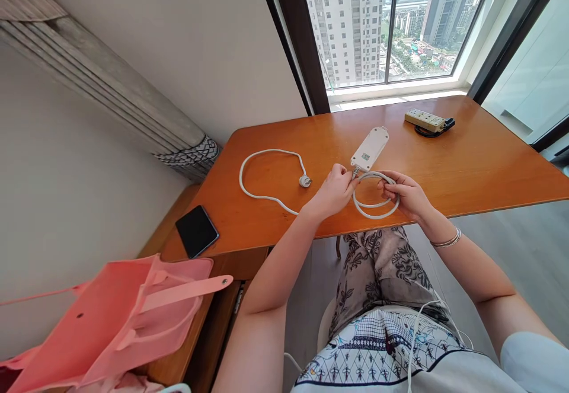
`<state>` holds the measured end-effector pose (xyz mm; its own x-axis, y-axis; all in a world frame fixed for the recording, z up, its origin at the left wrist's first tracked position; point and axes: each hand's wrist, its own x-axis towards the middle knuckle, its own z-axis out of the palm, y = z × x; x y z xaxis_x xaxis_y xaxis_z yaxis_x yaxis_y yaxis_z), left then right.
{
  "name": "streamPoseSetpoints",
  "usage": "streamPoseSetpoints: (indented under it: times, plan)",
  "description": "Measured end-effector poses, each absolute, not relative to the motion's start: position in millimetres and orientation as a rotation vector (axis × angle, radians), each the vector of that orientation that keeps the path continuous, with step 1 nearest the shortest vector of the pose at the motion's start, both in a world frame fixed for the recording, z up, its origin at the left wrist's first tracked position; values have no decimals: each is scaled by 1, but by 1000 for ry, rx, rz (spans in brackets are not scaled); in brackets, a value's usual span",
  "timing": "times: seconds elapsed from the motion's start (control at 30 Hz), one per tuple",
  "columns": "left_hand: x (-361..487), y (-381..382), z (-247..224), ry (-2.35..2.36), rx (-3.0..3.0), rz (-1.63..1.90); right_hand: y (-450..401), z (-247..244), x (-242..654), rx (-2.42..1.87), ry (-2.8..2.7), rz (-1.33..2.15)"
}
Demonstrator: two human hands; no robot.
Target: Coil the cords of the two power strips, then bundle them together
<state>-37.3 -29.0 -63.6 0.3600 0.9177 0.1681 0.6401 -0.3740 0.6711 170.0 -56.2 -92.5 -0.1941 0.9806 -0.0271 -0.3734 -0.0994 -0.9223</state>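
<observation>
A white power strip (371, 147) lies on the wooden table with its label side up. My left hand (334, 188) is closed around the white cord (376, 212) close to where it leaves the strip. Part of that cord forms a loop, and the fingers of my right hand (406, 194) pinch the loop's right side. From behind my left forearm the rest of the cord curves away to the left. It ends in a white plug (304, 181) resting on the tabletop.
A second, beige power strip (424, 120) with a black cord sits at the back right of the table (480, 162). A black phone or small tablet (197, 232) lies at the left edge. A pink felt bag (146, 316) is at the lower left. Behind the table is a window (355, 37).
</observation>
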Motion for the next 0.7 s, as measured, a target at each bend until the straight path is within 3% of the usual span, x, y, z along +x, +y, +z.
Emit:
streamPoseSetpoints:
  times: [0.3, 0.7]
  plan:
    - [-31, -27, -81, 856, 1389, 863, -50, -99, 170, -843, -1062, 1505]
    - [-16, -32, -67, 753, 794, 1014, -70, -118, 163, -797, -977, 1479]
